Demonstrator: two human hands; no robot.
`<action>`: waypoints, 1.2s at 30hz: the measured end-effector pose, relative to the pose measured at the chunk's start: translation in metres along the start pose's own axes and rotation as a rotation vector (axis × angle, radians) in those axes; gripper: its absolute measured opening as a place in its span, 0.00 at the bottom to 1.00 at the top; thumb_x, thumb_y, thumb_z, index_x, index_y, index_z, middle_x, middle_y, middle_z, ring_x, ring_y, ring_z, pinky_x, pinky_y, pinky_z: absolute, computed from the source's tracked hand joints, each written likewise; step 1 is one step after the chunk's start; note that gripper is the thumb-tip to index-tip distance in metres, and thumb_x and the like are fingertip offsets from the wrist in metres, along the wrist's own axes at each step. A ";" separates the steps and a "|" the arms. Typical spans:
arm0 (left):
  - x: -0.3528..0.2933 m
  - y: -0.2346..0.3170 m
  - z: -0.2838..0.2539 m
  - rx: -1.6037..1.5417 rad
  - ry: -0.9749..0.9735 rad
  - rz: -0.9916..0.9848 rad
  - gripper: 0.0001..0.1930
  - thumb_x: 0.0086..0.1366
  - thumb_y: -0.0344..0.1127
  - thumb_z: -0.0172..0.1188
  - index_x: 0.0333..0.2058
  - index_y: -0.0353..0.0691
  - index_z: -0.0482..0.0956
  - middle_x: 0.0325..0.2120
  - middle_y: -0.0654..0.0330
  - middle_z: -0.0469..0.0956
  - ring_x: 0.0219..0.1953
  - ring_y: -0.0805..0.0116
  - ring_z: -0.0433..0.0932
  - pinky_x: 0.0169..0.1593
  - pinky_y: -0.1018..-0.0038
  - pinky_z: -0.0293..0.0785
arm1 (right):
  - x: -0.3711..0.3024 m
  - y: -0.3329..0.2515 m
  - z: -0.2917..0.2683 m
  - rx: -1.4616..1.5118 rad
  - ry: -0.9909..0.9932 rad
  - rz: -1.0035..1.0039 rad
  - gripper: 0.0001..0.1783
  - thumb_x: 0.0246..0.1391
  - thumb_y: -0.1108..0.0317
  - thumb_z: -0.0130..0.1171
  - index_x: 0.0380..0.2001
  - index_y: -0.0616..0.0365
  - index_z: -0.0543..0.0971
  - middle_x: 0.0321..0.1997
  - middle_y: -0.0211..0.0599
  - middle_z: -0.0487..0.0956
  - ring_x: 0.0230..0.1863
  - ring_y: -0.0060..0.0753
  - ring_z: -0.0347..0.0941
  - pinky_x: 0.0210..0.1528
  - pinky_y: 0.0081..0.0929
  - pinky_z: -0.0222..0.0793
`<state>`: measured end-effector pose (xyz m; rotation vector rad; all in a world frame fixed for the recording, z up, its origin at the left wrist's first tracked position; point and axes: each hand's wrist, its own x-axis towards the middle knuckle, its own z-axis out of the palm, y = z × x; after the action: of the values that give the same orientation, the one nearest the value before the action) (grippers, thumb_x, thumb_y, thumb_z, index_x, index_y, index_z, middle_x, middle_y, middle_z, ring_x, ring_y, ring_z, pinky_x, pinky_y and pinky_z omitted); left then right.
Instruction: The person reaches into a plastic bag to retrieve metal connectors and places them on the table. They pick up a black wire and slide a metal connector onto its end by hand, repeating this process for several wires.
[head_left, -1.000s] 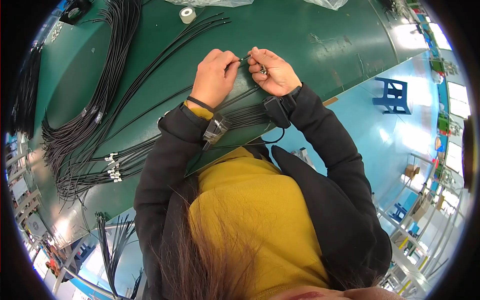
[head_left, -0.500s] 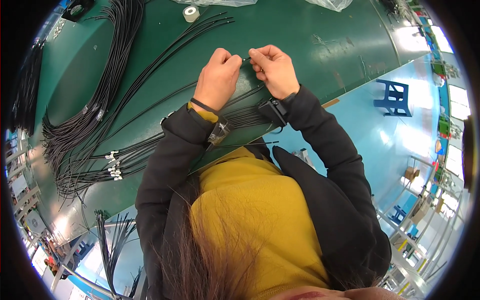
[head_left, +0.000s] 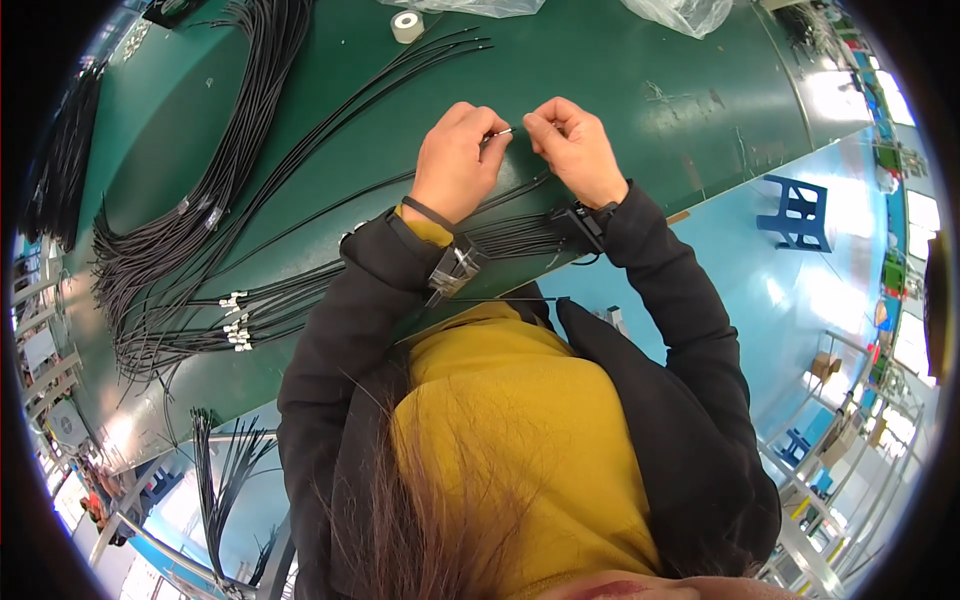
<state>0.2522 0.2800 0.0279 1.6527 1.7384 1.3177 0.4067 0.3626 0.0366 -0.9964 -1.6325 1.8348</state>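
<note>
Over the green table (head_left: 610,70), my left hand (head_left: 450,165) pinches a thin black cable (head_left: 503,132), whose tip pokes out past the thumb and forefinger toward the right. The cable's length trails from behind that hand to the left. A short gap away, my right hand (head_left: 580,155) is closed, thumb pressed against the fingers; whatever sits in its pinch is too small to make out. Below both wrists lies a row of black cables (head_left: 515,238). Farther left, this group carries several white connectors (head_left: 237,325).
A thick bundle of black cables (head_left: 225,130) curves along the table's left side. Loose cable ends (head_left: 440,50) point toward a tape roll (head_left: 407,27) at the back. A clear plastic bag (head_left: 680,15) lies far right. A blue stool (head_left: 795,212) stands on the floor.
The fingers of my right hand have come off the cable's end, leaving a gap between the hands. My left hand keeps its pinch on the cable. The whole view has shifted slightly.
</note>
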 end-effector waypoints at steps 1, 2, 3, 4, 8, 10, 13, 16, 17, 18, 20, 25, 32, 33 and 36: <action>-0.001 -0.001 -0.001 0.005 0.003 -0.007 0.05 0.55 0.28 0.61 0.31 0.36 0.76 0.33 0.54 0.72 0.28 0.57 0.75 0.31 0.70 0.72 | -0.001 -0.001 -0.001 0.016 0.005 0.010 0.08 0.60 0.64 0.56 0.33 0.58 0.73 0.23 0.22 0.70 0.19 0.09 0.58 0.18 0.11 0.50; -0.001 -0.002 -0.002 0.001 0.010 -0.011 0.05 0.55 0.27 0.62 0.31 0.36 0.77 0.32 0.55 0.73 0.26 0.60 0.75 0.30 0.71 0.72 | 0.000 -0.002 -0.001 0.032 0.010 0.017 0.08 0.60 0.65 0.56 0.33 0.58 0.74 0.23 0.22 0.70 0.19 0.10 0.58 0.18 0.11 0.51; -0.001 -0.002 -0.003 -0.002 0.017 -0.016 0.06 0.55 0.27 0.63 0.32 0.36 0.77 0.32 0.56 0.73 0.25 0.63 0.75 0.30 0.73 0.72 | 0.001 -0.001 0.001 0.035 0.002 0.017 0.08 0.60 0.65 0.56 0.33 0.58 0.74 0.23 0.22 0.70 0.19 0.10 0.58 0.18 0.11 0.51; -0.002 -0.003 -0.003 -0.006 0.025 -0.021 0.06 0.54 0.27 0.64 0.32 0.35 0.78 0.32 0.57 0.73 0.24 0.66 0.75 0.29 0.74 0.72 | 0.002 0.000 0.003 -0.023 -0.013 -0.023 0.08 0.60 0.65 0.56 0.33 0.58 0.74 0.23 0.22 0.70 0.20 0.10 0.59 0.19 0.12 0.52; -0.006 -0.003 -0.002 -0.075 0.034 -0.074 0.04 0.54 0.26 0.61 0.29 0.35 0.75 0.34 0.52 0.72 0.31 0.55 0.75 0.34 0.66 0.73 | 0.006 0.004 0.011 -0.184 -0.056 -0.124 0.07 0.59 0.67 0.56 0.34 0.59 0.75 0.24 0.22 0.71 0.23 0.11 0.63 0.22 0.12 0.57; -0.007 -0.007 0.001 -0.047 0.072 -0.059 0.05 0.53 0.26 0.61 0.28 0.36 0.75 0.33 0.51 0.72 0.33 0.53 0.75 0.35 0.65 0.73 | 0.011 0.006 0.012 -0.272 -0.068 -0.173 0.07 0.59 0.68 0.55 0.34 0.60 0.75 0.25 0.22 0.72 0.25 0.13 0.64 0.25 0.13 0.59; -0.006 -0.008 0.007 0.016 0.102 0.015 0.05 0.54 0.27 0.62 0.28 0.37 0.75 0.31 0.53 0.73 0.32 0.56 0.75 0.34 0.66 0.74 | 0.010 0.003 0.004 -0.476 -0.090 -0.260 0.08 0.59 0.67 0.55 0.35 0.60 0.75 0.25 0.21 0.72 0.25 0.13 0.65 0.26 0.14 0.60; -0.015 -0.018 -0.022 0.105 0.023 0.047 0.04 0.55 0.29 0.61 0.29 0.39 0.75 0.30 0.55 0.73 0.32 0.58 0.76 0.34 0.68 0.74 | 0.008 0.007 -0.002 -0.455 -0.096 -0.271 0.07 0.59 0.67 0.54 0.34 0.60 0.75 0.23 0.21 0.70 0.24 0.13 0.64 0.25 0.13 0.59; -0.017 -0.021 -0.033 0.141 -0.052 0.032 0.04 0.55 0.30 0.61 0.29 0.39 0.75 0.29 0.55 0.73 0.33 0.57 0.75 0.34 0.67 0.73 | 0.008 0.007 -0.008 -0.330 -0.041 -0.129 0.07 0.59 0.67 0.54 0.33 0.60 0.75 0.23 0.21 0.70 0.24 0.12 0.63 0.25 0.13 0.58; -0.019 -0.025 -0.043 0.170 -0.130 0.022 0.04 0.55 0.31 0.61 0.28 0.40 0.75 0.28 0.56 0.74 0.33 0.57 0.75 0.35 0.66 0.73 | 0.010 0.008 -0.015 -0.212 0.020 0.016 0.07 0.59 0.67 0.54 0.32 0.60 0.75 0.23 0.21 0.70 0.24 0.12 0.63 0.26 0.13 0.57; -0.044 -0.047 -0.085 0.415 -0.102 0.039 0.05 0.52 0.35 0.62 0.25 0.44 0.75 0.27 0.58 0.74 0.33 0.55 0.74 0.34 0.61 0.73 | 0.014 0.012 -0.036 -0.229 0.021 0.060 0.06 0.58 0.68 0.55 0.31 0.59 0.75 0.23 0.21 0.70 0.24 0.12 0.63 0.26 0.13 0.57; -0.119 -0.076 -0.211 0.667 -0.115 -0.025 0.03 0.53 0.29 0.62 0.28 0.39 0.79 0.27 0.57 0.75 0.33 0.56 0.75 0.38 0.66 0.72 | 0.001 0.027 -0.047 -0.600 -0.016 -0.094 0.07 0.58 0.68 0.55 0.30 0.60 0.75 0.23 0.24 0.70 0.25 0.16 0.65 0.28 0.18 0.61; -0.167 -0.076 -0.258 0.822 -0.143 -0.205 0.04 0.55 0.27 0.60 0.31 0.39 0.79 0.29 0.55 0.75 0.35 0.53 0.74 0.39 0.65 0.71 | -0.003 0.016 -0.025 -0.842 -0.135 -0.299 0.06 0.56 0.70 0.53 0.30 0.63 0.73 0.23 0.42 0.72 0.24 0.37 0.68 0.31 0.29 0.66; -0.166 -0.074 -0.260 0.832 -0.187 -0.223 0.04 0.56 0.28 0.59 0.31 0.39 0.79 0.30 0.55 0.75 0.36 0.53 0.75 0.39 0.65 0.71 | -0.006 0.013 -0.027 -0.899 -0.191 -0.293 0.06 0.56 0.70 0.53 0.30 0.63 0.73 0.23 0.43 0.72 0.23 0.38 0.68 0.30 0.30 0.66; -0.173 -0.059 -0.266 0.896 -0.292 -0.299 0.05 0.57 0.29 0.59 0.34 0.40 0.79 0.31 0.55 0.75 0.37 0.52 0.74 0.39 0.64 0.72 | -0.026 0.004 -0.034 -0.947 -0.394 -0.261 0.07 0.56 0.70 0.53 0.28 0.62 0.72 0.23 0.41 0.72 0.23 0.37 0.68 0.29 0.30 0.66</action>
<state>0.0431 0.0360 0.0519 1.7499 2.4179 0.1077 0.4493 0.3635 0.0376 -0.6971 -2.8297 1.0818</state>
